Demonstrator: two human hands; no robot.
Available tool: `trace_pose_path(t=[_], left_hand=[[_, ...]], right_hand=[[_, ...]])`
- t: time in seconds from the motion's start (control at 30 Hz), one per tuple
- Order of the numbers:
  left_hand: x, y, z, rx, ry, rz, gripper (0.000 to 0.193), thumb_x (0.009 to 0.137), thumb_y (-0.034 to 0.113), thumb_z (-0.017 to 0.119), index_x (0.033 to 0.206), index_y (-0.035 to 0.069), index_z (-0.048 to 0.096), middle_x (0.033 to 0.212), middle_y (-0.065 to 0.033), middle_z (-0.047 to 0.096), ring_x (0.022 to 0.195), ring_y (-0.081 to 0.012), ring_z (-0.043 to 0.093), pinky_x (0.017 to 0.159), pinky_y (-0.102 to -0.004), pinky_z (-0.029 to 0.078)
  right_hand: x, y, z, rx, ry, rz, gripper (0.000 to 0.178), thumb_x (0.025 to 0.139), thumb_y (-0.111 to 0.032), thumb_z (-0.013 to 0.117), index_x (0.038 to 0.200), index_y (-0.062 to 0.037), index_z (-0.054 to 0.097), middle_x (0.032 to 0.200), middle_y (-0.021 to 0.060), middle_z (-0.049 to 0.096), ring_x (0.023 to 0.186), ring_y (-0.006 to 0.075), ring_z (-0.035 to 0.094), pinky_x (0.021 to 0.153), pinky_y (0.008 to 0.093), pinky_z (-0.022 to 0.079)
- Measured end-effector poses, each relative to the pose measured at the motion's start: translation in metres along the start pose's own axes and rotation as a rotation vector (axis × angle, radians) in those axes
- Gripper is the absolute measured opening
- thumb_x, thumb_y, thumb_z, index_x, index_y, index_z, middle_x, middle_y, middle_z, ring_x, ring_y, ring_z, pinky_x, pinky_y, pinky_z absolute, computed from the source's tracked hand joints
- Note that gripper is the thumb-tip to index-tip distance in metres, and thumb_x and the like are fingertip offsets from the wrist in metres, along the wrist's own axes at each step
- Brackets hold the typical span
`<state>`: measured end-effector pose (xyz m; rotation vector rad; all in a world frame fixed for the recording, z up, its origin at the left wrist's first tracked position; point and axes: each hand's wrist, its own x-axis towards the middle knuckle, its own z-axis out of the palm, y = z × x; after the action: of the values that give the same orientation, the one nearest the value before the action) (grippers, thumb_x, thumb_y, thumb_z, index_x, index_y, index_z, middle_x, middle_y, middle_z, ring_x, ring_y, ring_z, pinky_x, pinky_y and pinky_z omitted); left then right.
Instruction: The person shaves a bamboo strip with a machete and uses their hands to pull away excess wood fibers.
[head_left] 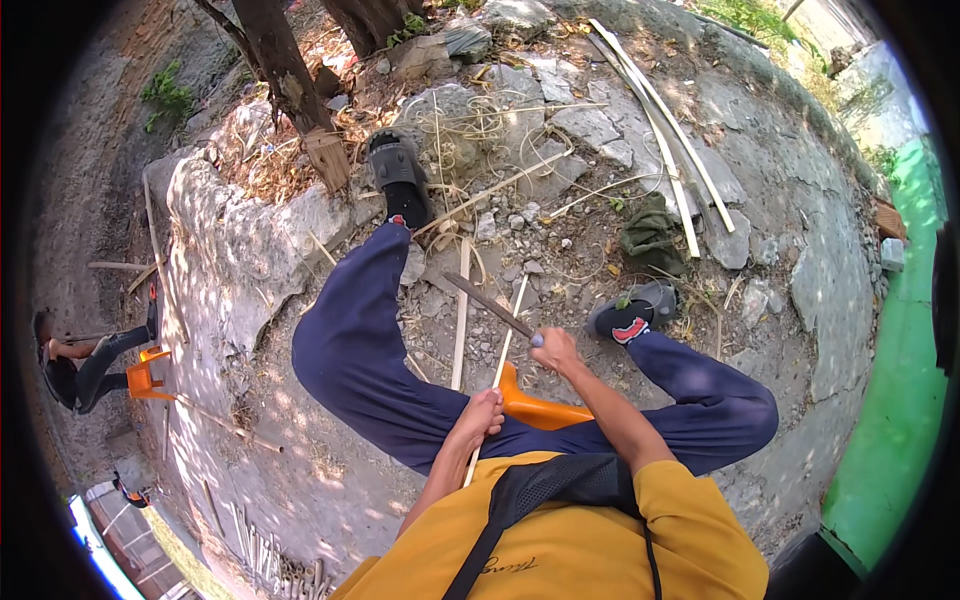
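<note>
My left hand point(481, 416) is closed around a thin, pale bamboo strip point(511, 335), which slants from beside my waist up between my knees. My right hand point(557, 351) grips the light grey handle of a long knife point(487, 303). Its dark, straight blade points up and to the left and crosses the strip beyond my left hand; whether the edge touches it, I cannot tell. Another pale strip point(461, 325) lies on the ground by my left leg. Under me shows part of an orange plastic stool point(545, 410).
Curly shavings point(500, 125) cover the rubble past my left shoe point(397, 165). Long split strips point(665, 135) and a dark green cloth point(652, 238) lie beyond my right shoe point(640, 305). Tree trunks point(290, 85) stand ahead, a green wall point(890, 400) right. Another person point(90, 365) is at far left.
</note>
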<state>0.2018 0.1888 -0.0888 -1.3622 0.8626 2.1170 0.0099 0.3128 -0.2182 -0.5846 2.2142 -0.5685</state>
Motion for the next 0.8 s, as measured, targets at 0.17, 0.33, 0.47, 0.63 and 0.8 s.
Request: trace_pose_path(t=[0.17, 0.33, 0.47, 0.63, 0.8], left_hand=[[0.004, 0.0, 0.007, 0.007, -0.02, -0.014, 0.028, 0.111, 0.026, 0.037, 0.087, 0.016, 0.044, 0.062, 0.0092, 0.027, 0.046, -0.0033, 0.021, 0.041, -0.0238, 0.018], [0.006, 0.001, 0.006, -0.006, 0.012, 0.002, 0.028, 0.111, 0.026, 0.038, 0.087, 0.015, 0.045, 0.063, 0.0094, 0.028, 0.046, -0.0034, 0.023, 0.041, -0.0243, 0.019], [0.009, -0.002, 0.01, 0.029, -0.002, 0.028, 0.026, 0.11, 0.026, 0.038, 0.087, 0.016, 0.045, 0.064, 0.0091, 0.03, 0.047, -0.0035, 0.023, 0.041, -0.0242, 0.019], [0.003, -0.003, -0.002, 0.003, -0.002, -0.009, 0.025, 0.111, 0.026, 0.039, 0.09, 0.015, 0.045, 0.062, 0.0083, 0.029, 0.046, -0.0037, 0.024, 0.04, -0.0245, 0.02], [0.006, 0.0, 0.005, 0.004, -0.025, 0.01, 0.029, 0.112, 0.029, 0.037, 0.087, 0.015, 0.045, 0.063, 0.009, 0.029, 0.046, -0.0039, 0.023, 0.041, -0.0243, 0.019]], right_hand=[[-0.03, 0.005, 0.002, 0.089, -0.031, 0.068, 0.031, 0.071, -0.031, 0.071, 0.09, -0.0066, 0.073, 0.088, 0.0246, 0.072, 0.088, 0.0461, 0.069, 0.082, 0.053, 0.055], [-0.046, -0.004, -0.022, 0.0, -0.174, -0.192, 0.029, 0.07, -0.026, 0.069, 0.094, -0.0112, 0.073, 0.084, 0.0239, 0.071, 0.084, 0.0462, 0.069, 0.081, 0.0534, 0.055], [-0.003, 0.012, -0.014, -0.056, -0.067, -0.102, 0.028, 0.069, -0.022, 0.066, 0.093, -0.0096, 0.073, 0.086, 0.0246, 0.072, 0.086, 0.0464, 0.069, 0.083, 0.0533, 0.056], [-0.004, 0.004, 0.001, 0.012, 0.044, -0.015, 0.026, 0.07, -0.022, 0.066, 0.089, -0.0059, 0.072, 0.087, 0.0263, 0.071, 0.088, 0.0466, 0.069, 0.083, 0.0529, 0.056], [-0.045, 0.0, -0.014, 0.053, -0.081, -0.06, 0.026, 0.071, -0.027, 0.068, 0.089, -0.0081, 0.072, 0.086, 0.0256, 0.072, 0.085, 0.0474, 0.069, 0.082, 0.0537, 0.055]])
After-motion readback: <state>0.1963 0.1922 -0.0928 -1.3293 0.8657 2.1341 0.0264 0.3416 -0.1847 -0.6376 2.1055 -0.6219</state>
